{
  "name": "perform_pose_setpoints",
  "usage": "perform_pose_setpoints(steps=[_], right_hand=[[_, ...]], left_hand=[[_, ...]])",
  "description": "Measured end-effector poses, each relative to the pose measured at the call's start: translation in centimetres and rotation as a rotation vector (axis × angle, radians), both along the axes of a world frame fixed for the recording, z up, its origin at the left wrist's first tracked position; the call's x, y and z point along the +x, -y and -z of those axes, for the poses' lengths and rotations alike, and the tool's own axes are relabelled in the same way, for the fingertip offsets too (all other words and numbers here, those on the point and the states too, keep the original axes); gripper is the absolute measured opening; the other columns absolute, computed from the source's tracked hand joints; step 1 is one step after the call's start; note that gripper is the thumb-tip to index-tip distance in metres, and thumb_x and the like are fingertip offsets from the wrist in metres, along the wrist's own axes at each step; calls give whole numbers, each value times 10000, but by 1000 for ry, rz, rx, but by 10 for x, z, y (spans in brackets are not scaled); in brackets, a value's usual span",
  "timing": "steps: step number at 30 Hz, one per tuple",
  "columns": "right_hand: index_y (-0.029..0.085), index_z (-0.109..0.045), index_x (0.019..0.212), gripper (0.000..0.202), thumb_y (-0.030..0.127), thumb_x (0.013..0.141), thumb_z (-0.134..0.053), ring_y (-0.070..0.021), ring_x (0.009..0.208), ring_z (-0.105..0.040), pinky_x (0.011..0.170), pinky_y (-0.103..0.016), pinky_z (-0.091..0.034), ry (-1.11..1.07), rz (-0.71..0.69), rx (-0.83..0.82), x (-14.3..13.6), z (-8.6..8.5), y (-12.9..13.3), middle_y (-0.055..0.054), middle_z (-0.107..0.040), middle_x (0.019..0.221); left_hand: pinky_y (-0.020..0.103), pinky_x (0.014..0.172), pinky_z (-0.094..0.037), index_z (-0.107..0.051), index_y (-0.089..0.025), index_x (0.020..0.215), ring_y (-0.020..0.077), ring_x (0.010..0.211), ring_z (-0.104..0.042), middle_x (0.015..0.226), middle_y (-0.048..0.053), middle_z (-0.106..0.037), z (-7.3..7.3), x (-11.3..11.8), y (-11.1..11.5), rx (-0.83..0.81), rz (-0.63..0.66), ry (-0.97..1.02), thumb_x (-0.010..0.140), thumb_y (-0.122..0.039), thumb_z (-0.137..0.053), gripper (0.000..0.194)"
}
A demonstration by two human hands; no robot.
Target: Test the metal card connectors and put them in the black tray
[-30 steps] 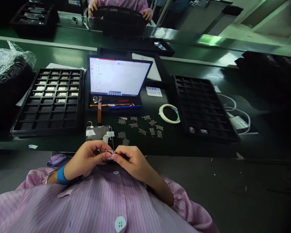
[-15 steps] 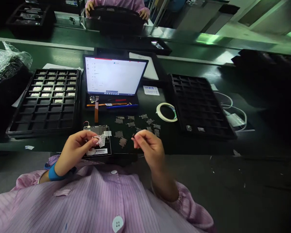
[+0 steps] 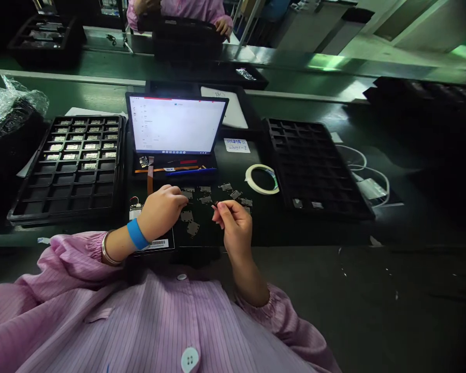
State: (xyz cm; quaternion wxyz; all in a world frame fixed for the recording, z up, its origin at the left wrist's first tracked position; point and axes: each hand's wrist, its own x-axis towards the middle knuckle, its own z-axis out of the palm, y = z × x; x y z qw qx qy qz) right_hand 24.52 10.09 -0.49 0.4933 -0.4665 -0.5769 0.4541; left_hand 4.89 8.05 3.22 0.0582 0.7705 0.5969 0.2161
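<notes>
My left hand (image 3: pixel 161 211) reaches over the circuit board assembly (image 3: pixel 161 244), back of the hand up, fingers curled. Its fingertips come down at the left edge of the scattered small grey metal plates (image 3: pixel 193 228); what they hold, if anything, is hidden. To the right of these plates, my right hand (image 3: pixel 236 223) pinches a small dark piece (image 3: pixel 215 204) between thumb and forefinger, too small to name. Other grey plates (image 3: pixel 205 200) lie just beyond both hands. Part of the board, with its barcode label, shows under my left wrist.
A lit laptop (image 3: pixel 176 124) stands behind the plates. On the left is a black compartment tray (image 3: pixel 68 194) partly filled with metal parts; another black tray (image 3: pixel 318 166) lies on the right. A tape roll (image 3: pixel 250 181) and a blue pen-like stick (image 3: pixel 190 171) lie between. Opposite sits another person.
My left hand has moved right and forward from the board toward the grey plates; the small plate with clear film it held no longer shows. My right hand keeps its pinch, almost in place.
</notes>
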Motion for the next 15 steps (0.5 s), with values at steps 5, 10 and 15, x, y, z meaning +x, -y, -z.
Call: perform_pose_setpoints(steps=[5, 10, 15], right_hand=[[202, -640, 773, 242, 400, 906, -601, -131, 574, -532, 574, -262, -443, 0, -9, -10, 2, 3, -1, 25, -572, 600], [199, -641, 749, 245, 409, 876, -645, -126, 577, -513, 533, -255, -398, 37, 33, -15, 5, 7, -3, 14, -586, 635], [226, -656, 785, 234, 452, 843, -671, -162, 614, -529, 532, -291, -393, 101, 48, -43, 5, 6, -5, -8, -599, 668]], left_hand=[[367, 763, -550, -731, -190, 1045, 237, 888, -649, 955, 81, -734, -2, 1, 9, -52, 10, -58, 893, -144, -609, 200], [401, 851, -556, -679, -171, 1164, 248, 962, -670, 1070, 89, -736, -30, -34, 37, 25, -112, 47, 885, -243, -660, 289], [397, 906, -518, -719, -154, 1096, 268, 988, -682, 1064, 108, -747, -67, -145, 47, 0, -569, 23, 881, -274, -637, 260]])
